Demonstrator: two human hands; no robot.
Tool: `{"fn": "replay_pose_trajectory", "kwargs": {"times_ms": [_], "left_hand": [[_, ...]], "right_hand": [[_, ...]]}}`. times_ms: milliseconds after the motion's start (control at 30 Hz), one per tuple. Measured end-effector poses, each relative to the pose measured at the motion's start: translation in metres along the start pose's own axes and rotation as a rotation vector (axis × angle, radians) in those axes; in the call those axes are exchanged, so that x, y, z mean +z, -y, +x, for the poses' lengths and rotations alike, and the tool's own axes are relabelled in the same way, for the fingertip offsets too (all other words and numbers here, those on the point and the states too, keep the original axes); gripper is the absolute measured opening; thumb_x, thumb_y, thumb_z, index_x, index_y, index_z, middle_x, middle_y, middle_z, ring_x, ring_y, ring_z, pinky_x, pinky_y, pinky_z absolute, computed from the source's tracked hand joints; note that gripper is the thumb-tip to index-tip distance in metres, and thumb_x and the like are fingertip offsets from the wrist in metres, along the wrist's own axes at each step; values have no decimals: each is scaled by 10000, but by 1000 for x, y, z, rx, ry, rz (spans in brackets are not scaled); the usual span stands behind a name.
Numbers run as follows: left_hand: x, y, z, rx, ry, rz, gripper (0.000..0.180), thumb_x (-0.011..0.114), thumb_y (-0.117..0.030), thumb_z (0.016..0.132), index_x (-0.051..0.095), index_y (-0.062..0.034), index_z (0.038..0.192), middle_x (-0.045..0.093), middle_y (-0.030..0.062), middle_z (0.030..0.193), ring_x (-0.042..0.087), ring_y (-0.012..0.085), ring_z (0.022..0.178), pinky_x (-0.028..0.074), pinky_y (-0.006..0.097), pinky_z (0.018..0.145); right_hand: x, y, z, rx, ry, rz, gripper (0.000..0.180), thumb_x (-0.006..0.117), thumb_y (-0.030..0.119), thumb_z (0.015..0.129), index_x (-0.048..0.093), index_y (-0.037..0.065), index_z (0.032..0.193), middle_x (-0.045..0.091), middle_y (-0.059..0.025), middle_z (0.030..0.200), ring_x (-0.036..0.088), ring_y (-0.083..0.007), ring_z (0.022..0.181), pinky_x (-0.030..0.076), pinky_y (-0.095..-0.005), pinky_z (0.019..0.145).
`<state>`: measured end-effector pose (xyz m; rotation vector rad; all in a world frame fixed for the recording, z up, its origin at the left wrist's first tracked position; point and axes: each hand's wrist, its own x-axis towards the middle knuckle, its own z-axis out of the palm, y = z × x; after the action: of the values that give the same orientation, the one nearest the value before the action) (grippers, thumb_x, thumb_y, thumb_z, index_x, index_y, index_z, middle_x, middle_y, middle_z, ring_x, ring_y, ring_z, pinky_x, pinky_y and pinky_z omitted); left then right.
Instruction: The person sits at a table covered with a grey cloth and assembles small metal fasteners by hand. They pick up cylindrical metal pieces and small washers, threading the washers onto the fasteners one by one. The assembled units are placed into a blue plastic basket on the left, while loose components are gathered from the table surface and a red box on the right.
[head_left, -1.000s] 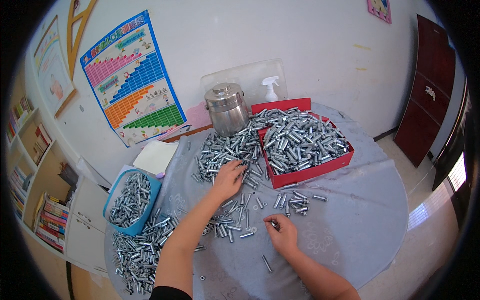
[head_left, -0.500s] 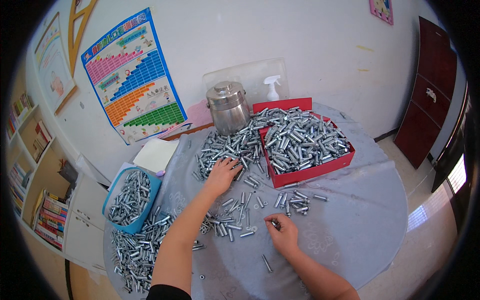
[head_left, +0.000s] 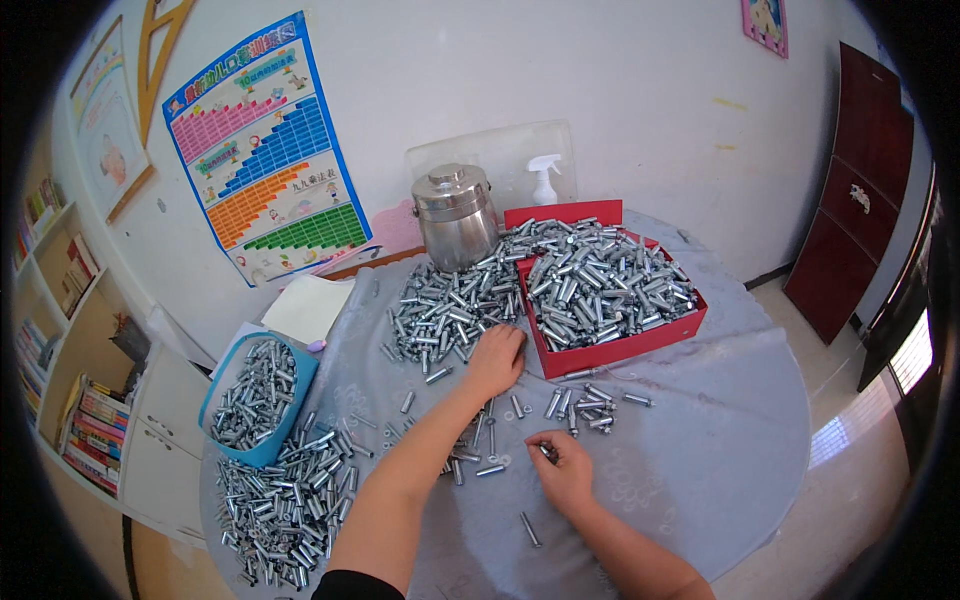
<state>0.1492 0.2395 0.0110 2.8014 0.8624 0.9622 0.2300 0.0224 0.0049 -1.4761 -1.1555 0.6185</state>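
Observation:
Between the heap of silver expansion bolts [head_left: 445, 310] and the red box [head_left: 625, 355], my left hand [head_left: 497, 360] rests low with its fingers curled. Whatever lies under those fingertips is hidden. My right hand [head_left: 566, 472] is closed above the cloth nearer to me. A small metal piece, apparently an expansion bolt [head_left: 548, 453], pokes out between its thumb and fingers. Beyond it lies a small cluster of expansion bolts [head_left: 594, 408]. One loose bolt [head_left: 531, 530] lies in front of my right hand. Several sleeves, bolts and washers are scattered beside and partly beneath my left forearm.
The red box is heaped with bolts. On the left stands a blue bin [head_left: 305, 375] of metal pieces, with another bolt pile [head_left: 280, 510] before it. A steel pot [head_left: 455, 220] and a white spray bottle [head_left: 544, 180] stand at the back of the cloth-covered round table [head_left: 720, 420].
My left hand has moved right and slightly nearer, off the bolt heap toward the red box, and its spread fingers have curled. My right hand stays nearly in place, still closed.

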Motion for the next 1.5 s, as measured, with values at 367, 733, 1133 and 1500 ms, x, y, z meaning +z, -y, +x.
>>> {"fn": "replay_pose_trajectory", "kwargs": {"times_ms": [367,733,1133,1500], "left_hand": [[-19,22,0,15,-71,8,186,647,-62,628,574,-34,797,564,112,959,509,298,953,412,387,838],[-69,30,-77,-477,-139,-96,242,605,-199,805,595,1,942,561,187,1086,500,358,1033,393,408,889],[-66,-77,-126,-221,226,1,646,562,-447,820,430,3,1265,411,239,1307,371,458,1194,321,470,999],[-90,-41,-126,-320,42,57,235,646,-116,741,612,-10,948,590,134,963,530,322,927,425,399,816]], "right_hand": [[-1,-3,0,-19,1,12,88,636,98,770,648,72,853,614,-73,799,594,-195,695,466,-293,613],[-2,1,-2,1,-34,13,91,633,94,766,649,75,853,614,-69,803,575,-199,686,459,-295,610],[-1,-5,-1,-20,-16,-22,106,633,124,791,656,68,879,602,-30,725,536,-104,625,436,-248,579],[2,-7,-1,-18,-33,0,105,641,126,784,657,76,875,597,-19,707,517,-93,602,424,-244,560]]}}
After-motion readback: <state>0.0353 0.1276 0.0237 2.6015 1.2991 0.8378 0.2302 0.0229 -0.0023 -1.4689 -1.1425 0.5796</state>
